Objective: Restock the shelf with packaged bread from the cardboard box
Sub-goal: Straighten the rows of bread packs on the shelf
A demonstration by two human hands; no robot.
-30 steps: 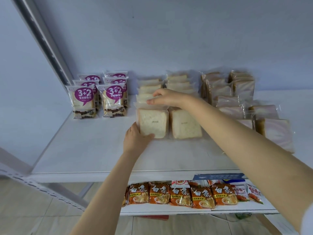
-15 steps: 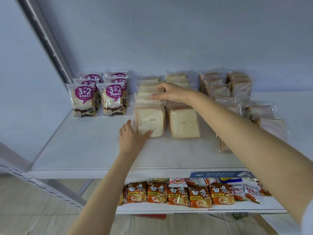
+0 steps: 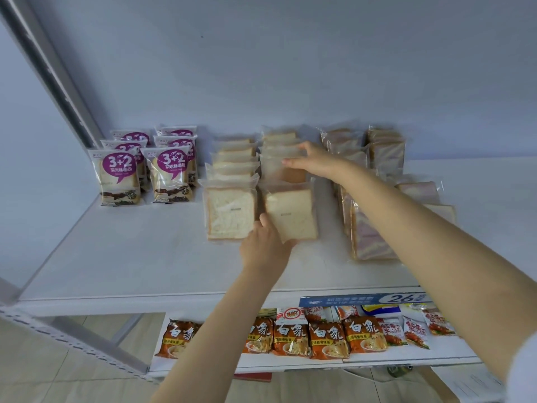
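On the white upper shelf [image 3: 122, 257], clear-wrapped white sliced bread stands in two rows running from front to back, each pack upright with its broad square face toward the camera. The front pack of the right row [image 3: 290, 215] is tilted, its top leaning to the left and its lower left corner lifted. The left hand [image 3: 266, 245] grips that pack at its lower left corner, thumb on the front face and fingers curled underneath and behind. Just beside it on the left, the front pack of the left row [image 3: 229, 213] stands straight.

The right hand [image 3: 312, 159] reaches across to the middle of the right row, fingers extended and close together, resting flat on the top edges of the packs [image 3: 279, 152] there; it pinches nothing.

To the left stand purple-labelled bread bags [image 3: 119, 175] in two rows. To the right, pink-swirled bread packs [image 3: 369, 228] lean or lie partly behind the right forearm. On the lower shelf [image 3: 392, 359] lie orange noodle packets [image 3: 328, 338].
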